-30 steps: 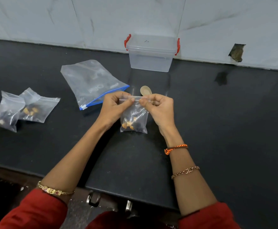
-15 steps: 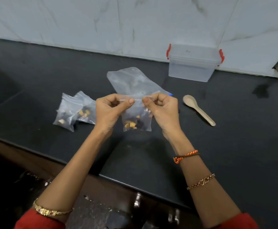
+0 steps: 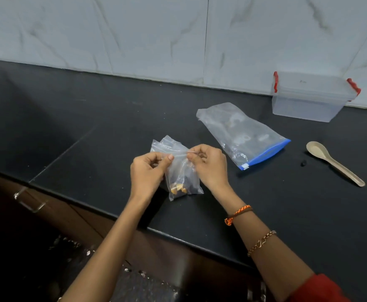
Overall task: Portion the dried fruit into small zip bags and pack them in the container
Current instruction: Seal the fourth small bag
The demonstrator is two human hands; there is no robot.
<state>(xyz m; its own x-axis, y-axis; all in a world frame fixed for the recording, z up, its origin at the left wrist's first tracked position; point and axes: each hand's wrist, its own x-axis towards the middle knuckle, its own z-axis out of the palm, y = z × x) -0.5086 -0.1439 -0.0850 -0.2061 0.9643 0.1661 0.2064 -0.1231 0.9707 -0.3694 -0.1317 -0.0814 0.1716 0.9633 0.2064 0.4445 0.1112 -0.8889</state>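
Black counter (image 3: pixel 91 131). Lidded clear container (image 3: pixel 308 99) upper right. Big blue-zip bag (image 3: pixel 239 131) centre-right. Left hand (image 3: pixel 148 174) and right hand (image 3: pixel 210 165) pinch small zip bag (image 3: pixel 182 182) top at centre. Spoon (image 3: pixel 332 163) right.

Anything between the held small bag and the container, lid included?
The small zip bag, pinched by left hand and right hand, must pass the large zip bag lying between. The container has its lid on.
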